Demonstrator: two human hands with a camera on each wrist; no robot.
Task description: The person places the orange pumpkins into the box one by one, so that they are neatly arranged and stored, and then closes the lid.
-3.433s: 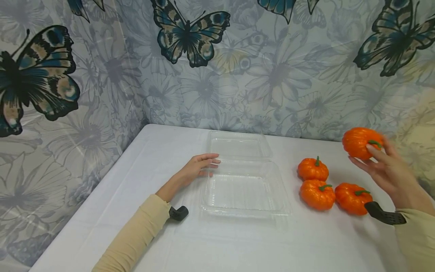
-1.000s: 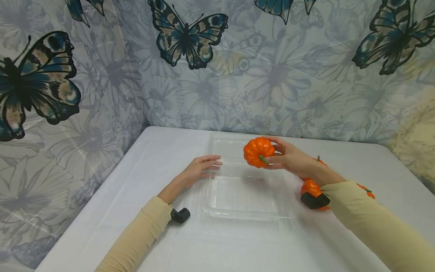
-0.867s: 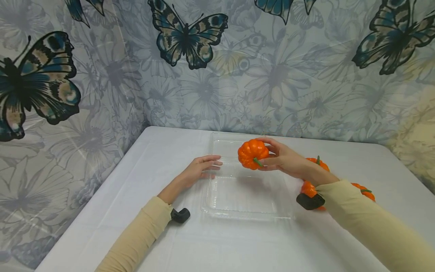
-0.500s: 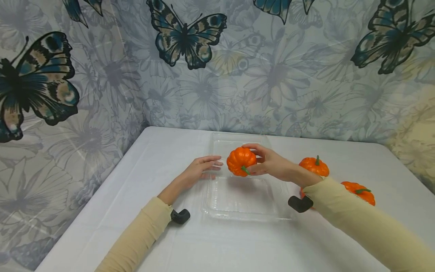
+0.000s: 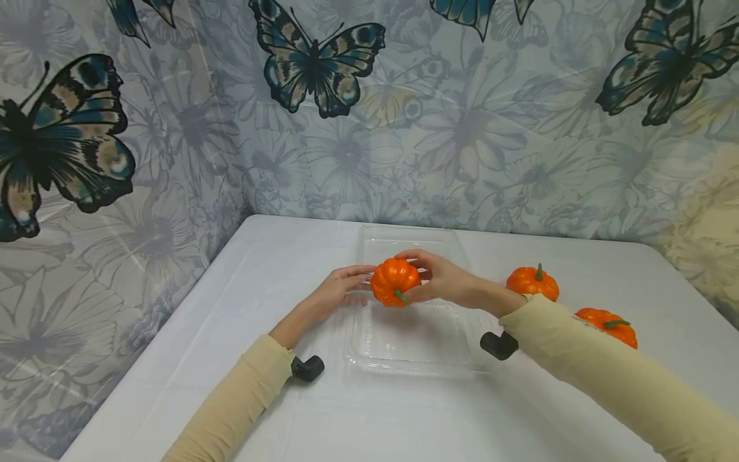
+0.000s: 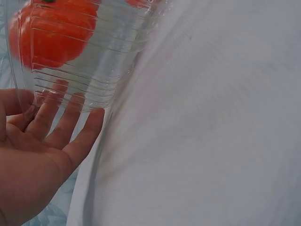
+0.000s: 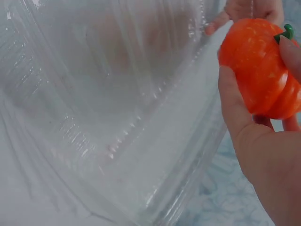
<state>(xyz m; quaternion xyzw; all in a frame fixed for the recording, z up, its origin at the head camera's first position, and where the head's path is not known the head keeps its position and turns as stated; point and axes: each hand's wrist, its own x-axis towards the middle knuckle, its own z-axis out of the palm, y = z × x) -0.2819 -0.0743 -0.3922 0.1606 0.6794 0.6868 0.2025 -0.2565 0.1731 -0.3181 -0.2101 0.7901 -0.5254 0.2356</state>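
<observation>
My R hand [image 5: 441, 281] has the pumpkin [image 5: 394, 282], approx. over the L end of the hinge line of the clear container [image 5: 424, 343]; its shadow falls on the plastic below. Fingers on that side are curled round it w/ the thumb by the stem [image 7: 288, 32]. It's bright, glossy orange, squat & deeply ribbed, w/ small paler flecks on the skin; stem is short, curved, green & tipped twd me, so the whole thing's tilted.

My L hand [image 5: 329, 292] is at the L side of the container, fingers fairly straight & spread, tips against the plastic; not clenched. Seen thru the ribbed wall in the L wrist view, the pumpkin looks redder.

Counts, head view: 1 pumpkin in hand + 2 other pumpkins [image 5: 532, 282] on the R of the worktop [image 5: 231, 301], well apart from the container, so 3 in sight; area behind my R sleeve [image 5: 600, 378] is hidden. A bit of a 2nd orange thing shows at the top of the L wrist view, can't tell which. 1 container w/ 1 lid [image 5: 416, 239], folded back flat twd the wall. 2 black wrist pieces [image 5: 308, 368], 1 per arm. 5 dark butterflies [image 5: 316, 67] on the backdrop, some cut off at the view's edge.
</observation>
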